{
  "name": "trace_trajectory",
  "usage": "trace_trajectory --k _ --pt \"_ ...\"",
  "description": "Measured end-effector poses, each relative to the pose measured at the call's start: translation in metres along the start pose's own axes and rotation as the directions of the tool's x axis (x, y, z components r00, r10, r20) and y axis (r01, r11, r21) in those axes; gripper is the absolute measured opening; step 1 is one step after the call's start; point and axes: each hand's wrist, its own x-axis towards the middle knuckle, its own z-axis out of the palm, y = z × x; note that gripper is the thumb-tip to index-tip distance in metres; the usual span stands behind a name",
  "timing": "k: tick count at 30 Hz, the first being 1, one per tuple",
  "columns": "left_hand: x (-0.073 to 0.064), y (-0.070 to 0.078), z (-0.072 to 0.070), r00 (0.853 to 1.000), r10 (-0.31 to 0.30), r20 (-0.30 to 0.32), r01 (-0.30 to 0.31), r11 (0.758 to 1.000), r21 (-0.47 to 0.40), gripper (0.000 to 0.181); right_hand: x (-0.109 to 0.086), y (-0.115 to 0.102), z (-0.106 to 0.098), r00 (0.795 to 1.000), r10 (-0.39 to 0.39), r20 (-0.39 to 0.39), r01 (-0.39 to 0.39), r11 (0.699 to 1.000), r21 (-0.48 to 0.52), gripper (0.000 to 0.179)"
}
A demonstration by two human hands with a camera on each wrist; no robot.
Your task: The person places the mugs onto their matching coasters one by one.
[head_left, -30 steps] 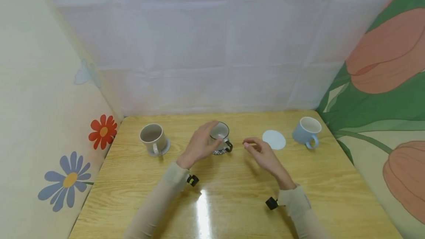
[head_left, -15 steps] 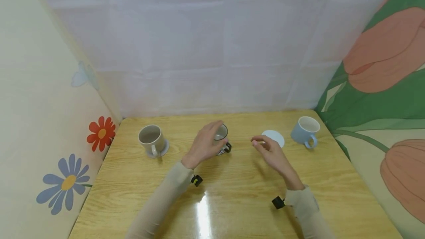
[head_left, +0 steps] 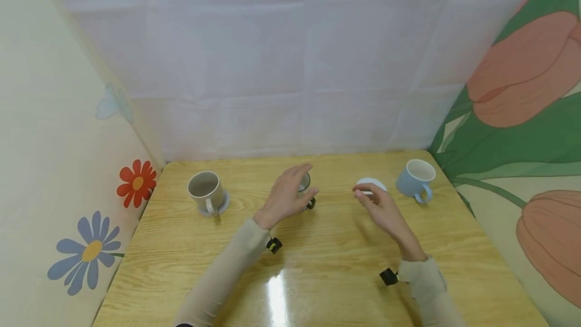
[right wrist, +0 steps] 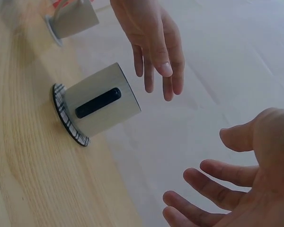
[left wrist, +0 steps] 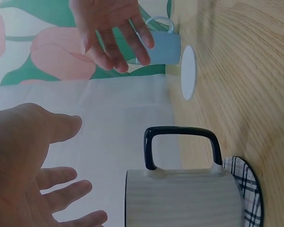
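My left hand, fingers parted and empty, hangs clear of the mug, which sits lower on its plaid coaster. My right hand, loosely curved, empty too, hovers near the white coaster.

In head view, the left hand partly hides the black-handled mug behind it; the right hand covers part of the white coaster beyond.

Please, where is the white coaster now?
In the head view, the white coaster lies right of centre, between the black-handled mug and the blue mug, partly hidden by the right hand.
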Motion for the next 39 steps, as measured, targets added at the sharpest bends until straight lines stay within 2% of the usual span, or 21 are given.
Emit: trace_trajectory --k 15,25,31,39 --pt "0.012 0.012 0.005 0.998 0.052 0.019 -0.053 0.998 0.035 0.068 -0.005 0.003 -0.020 0.998 0.046 -0.042 -0.046 0.999 -0.015 0.041" --pt "0.023 0.020 0.013 0.998 0.045 0.046 -0.046 0.999 0.029 0.069 -0.007 0.005 -0.038 0.996 0.052 -0.076 -0.056 0.997 -0.058 0.043" --pt "0.026 0.024 0.020 0.998 0.044 0.046 -0.045 0.998 0.031 0.068 -0.013 0.011 -0.040 0.989 0.003 -0.149 -0.016 0.996 -0.083 0.039" --pt "0.029 0.027 0.031 0.998 0.026 0.062 -0.027 0.999 0.019 0.069 -0.017 0.019 -0.040 0.966 -0.075 -0.247 0.050 0.993 -0.103 0.032"
